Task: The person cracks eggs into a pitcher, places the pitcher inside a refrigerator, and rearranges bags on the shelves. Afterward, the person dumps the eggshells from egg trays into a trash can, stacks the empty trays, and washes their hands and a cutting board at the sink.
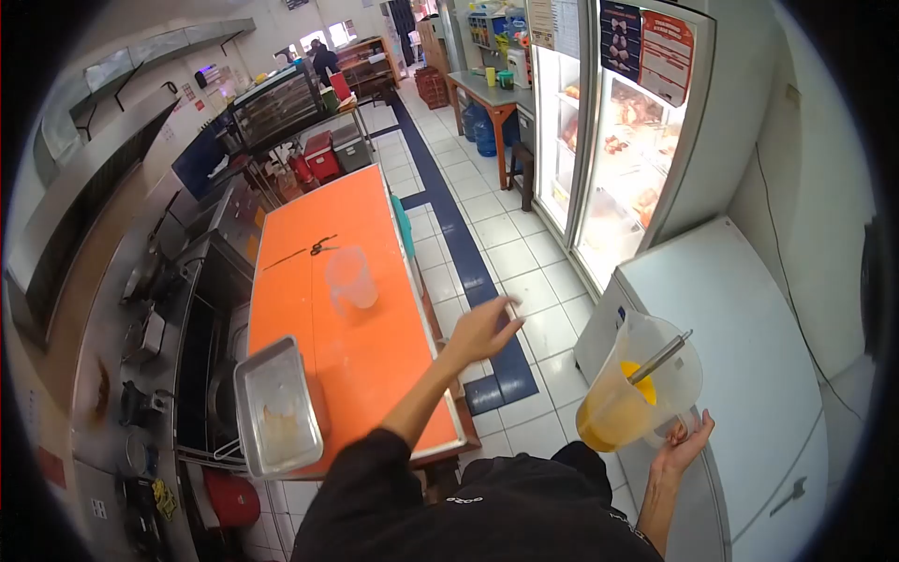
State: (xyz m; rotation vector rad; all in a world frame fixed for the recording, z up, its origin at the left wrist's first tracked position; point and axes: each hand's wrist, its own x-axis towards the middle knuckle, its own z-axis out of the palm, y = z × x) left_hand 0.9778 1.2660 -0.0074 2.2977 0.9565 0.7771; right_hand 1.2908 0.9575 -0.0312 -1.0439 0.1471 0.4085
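Note:
My right hand [682, 446] is closed round the handle of a translucent plastic pitcher [613, 389]. Yellow liquid [613, 420] lies in its lower part, and the metal handle of a utensil [663, 356] leans out over the rim; the utensil's working end is hidden in the liquid. My left hand [485, 330] is in the air beside the orange table's edge, fingers apart, holding nothing. A second clear pitcher [350, 278], with no visible contents, stands on the orange table [375, 361]. Behind it lie black scissors [324, 245]. A metal tray [278, 407] rests at the table's near left corner.
A white chest freezer [740, 309] stands at my right, with a lit glass-door fridge [627, 140] beyond it. Stoves and pans [145, 328] line the left wall. A tiled aisle [482, 215] runs ahead, past a side table [496, 87]. A person [324, 62] is far off.

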